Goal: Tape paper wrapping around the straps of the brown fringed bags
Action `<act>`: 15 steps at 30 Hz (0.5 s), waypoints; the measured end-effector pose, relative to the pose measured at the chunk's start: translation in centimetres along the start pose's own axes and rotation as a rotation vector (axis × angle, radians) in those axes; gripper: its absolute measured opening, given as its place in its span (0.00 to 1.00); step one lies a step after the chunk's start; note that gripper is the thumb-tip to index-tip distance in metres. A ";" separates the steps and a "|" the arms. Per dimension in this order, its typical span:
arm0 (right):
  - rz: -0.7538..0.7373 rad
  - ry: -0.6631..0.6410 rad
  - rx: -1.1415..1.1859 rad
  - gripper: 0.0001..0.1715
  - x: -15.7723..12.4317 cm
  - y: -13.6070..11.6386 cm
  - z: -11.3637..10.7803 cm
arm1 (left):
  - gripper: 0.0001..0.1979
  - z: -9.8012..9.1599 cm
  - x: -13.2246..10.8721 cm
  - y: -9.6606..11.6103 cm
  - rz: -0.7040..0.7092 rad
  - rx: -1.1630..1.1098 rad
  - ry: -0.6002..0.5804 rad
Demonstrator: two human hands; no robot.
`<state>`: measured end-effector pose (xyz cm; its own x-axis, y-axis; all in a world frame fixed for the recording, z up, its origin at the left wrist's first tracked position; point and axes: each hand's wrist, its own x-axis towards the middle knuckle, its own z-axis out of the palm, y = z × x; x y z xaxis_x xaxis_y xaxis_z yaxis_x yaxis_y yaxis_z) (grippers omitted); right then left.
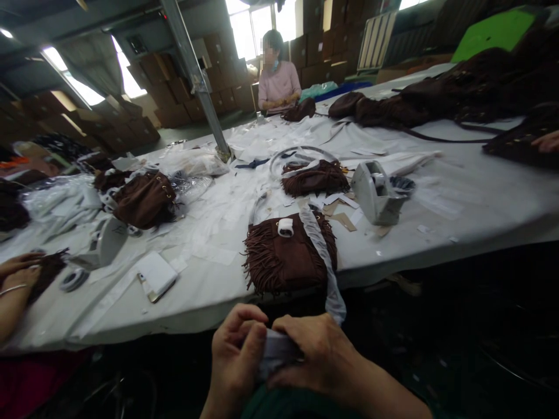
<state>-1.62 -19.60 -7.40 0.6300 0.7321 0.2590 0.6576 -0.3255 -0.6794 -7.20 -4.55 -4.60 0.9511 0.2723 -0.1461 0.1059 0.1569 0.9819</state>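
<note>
A brown fringed handbag (283, 259) lies at the table's front edge, a white-wrapped piece of hardware (285, 227) on its flap. Its strap (321, 244), covered in pale wrapping, crosses the bag and hangs over the edge toward my hands. Below the edge, my left hand (236, 358) pinches a pale wrapped length (275, 352), apparently part of that strap. My right hand (321, 355) closes round the same length from the other side. Its far end is hidden by my fingers.
A second fringed bag (314, 177) lies behind, beside a grey tape dispenser (378, 192). Another dispenser (102, 241) and a white notepad-like block (157, 274) lie left. Co-workers' hands (20, 276) show at the left; a person (279, 84) works across the table. A metal post (198, 75) rises behind.
</note>
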 end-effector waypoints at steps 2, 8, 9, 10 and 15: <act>0.030 0.006 0.039 0.28 0.5 -0.6 -0.9 | 0.17 0.3 0.0 0.0 0.021 -0.227 0.123; 0.057 -0.134 -0.213 0.11 0.9 -0.3 -1.5 | 0.33 -0.5 1.0 0.1 0.039 0.076 -0.193; 0.019 -0.141 -0.262 0.12 0.9 -0.2 -1.3 | 0.34 -0.6 0.9 0.4 0.045 0.180 -0.249; -0.032 -0.132 -0.293 0.13 0.9 0.0 -1.1 | 0.32 -0.6 0.7 0.7 0.047 0.261 -0.271; -0.274 0.050 -0.321 0.29 2.7 0.7 -3.1 | 0.17 -1.2 0.0 3.2 0.034 0.161 0.010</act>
<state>1.83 -19.74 -5.08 0.4278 0.7905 0.4383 0.8940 -0.2986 -0.3342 -7.22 -2.89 -1.65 0.9519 0.2847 -0.1129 0.1198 -0.0069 0.9928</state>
